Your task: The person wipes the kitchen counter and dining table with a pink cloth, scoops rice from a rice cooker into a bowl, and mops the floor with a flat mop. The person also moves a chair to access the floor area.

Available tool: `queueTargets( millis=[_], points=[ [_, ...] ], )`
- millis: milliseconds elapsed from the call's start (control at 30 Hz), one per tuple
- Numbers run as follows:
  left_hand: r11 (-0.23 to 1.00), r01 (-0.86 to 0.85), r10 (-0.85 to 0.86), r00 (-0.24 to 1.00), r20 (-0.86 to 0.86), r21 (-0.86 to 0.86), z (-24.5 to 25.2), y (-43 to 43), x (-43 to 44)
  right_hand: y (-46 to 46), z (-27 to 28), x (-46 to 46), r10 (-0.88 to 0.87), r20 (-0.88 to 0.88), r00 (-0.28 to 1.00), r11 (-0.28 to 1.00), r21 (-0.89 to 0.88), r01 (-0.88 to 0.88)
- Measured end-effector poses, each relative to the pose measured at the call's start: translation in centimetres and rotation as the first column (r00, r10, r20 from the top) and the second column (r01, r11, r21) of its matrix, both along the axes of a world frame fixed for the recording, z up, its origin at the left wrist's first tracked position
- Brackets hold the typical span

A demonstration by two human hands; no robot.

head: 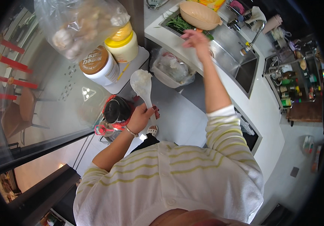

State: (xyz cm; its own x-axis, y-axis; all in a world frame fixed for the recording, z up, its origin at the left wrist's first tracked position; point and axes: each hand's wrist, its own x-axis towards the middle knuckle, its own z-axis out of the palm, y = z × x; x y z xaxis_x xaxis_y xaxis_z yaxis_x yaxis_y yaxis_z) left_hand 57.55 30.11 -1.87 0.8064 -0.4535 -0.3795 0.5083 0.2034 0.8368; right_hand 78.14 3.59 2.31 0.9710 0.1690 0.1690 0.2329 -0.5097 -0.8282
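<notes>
My left hand point(143, 117) grips the handle of a white rice paddle point(142, 84), whose bowl carries a clump of cooked rice point(142, 79). Blurred, my right hand point(195, 42) reaches over the counter's near edge with its fingers apart and nothing seen in it. Just beyond it lie green stalks point(178, 23) in the sink's far-left part and a beige oval plastic basket point(200, 15). Below the counter edge, left of my right forearm, stands a bin point(167, 75) lined with a clear plastic bag.
At left, a brown-lidded tub point(101, 70) and a yellow-lidded tub point(122, 48) stand beneath a clear bag of garlic point(74, 31). A steel sink point(229, 56) is set in the white counter point(235, 104). Bottles fill a rack point(291, 84) at right.
</notes>
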Motion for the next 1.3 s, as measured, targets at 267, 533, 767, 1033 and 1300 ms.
queueTargets(
  millis=[267,533,767,1033,1300],
  points=[
    [0.99,0.13,-0.131,0.991,0.012,0.052,0.8,-2.7,1.0,0.4,-4.1,-9.7,-0.345,-0.158,0.925,0.907,0.199,0.372],
    [0.905,0.422,-0.42,0.906,0.047,-0.05,4.3,-9.7,-1.4,-4.2,1.2,-27.7,0.06,-0.488,0.871,-0.01,0.872,0.489],
    [0.512,0.851,-0.843,0.524,0.122,-0.115,7.9,-20.0,-11.6,-6.1,1.6,-50.4,-0.389,-0.594,0.704,-0.107,0.789,0.605],
    [0.035,0.951,-0.98,0.092,0.176,-0.307,9.9,-26.4,-33.1,2.4,-1.5,-82.2,-0.638,-0.691,0.34,-0.558,0.719,0.414],
    [0.027,0.972,-0.999,0.03,0.01,-0.233,11.6,-30.4,-46.6,15.3,-5.3,-101.4,-0.695,-0.716,-0.069,-0.715,0.678,0.168]
  ],
)
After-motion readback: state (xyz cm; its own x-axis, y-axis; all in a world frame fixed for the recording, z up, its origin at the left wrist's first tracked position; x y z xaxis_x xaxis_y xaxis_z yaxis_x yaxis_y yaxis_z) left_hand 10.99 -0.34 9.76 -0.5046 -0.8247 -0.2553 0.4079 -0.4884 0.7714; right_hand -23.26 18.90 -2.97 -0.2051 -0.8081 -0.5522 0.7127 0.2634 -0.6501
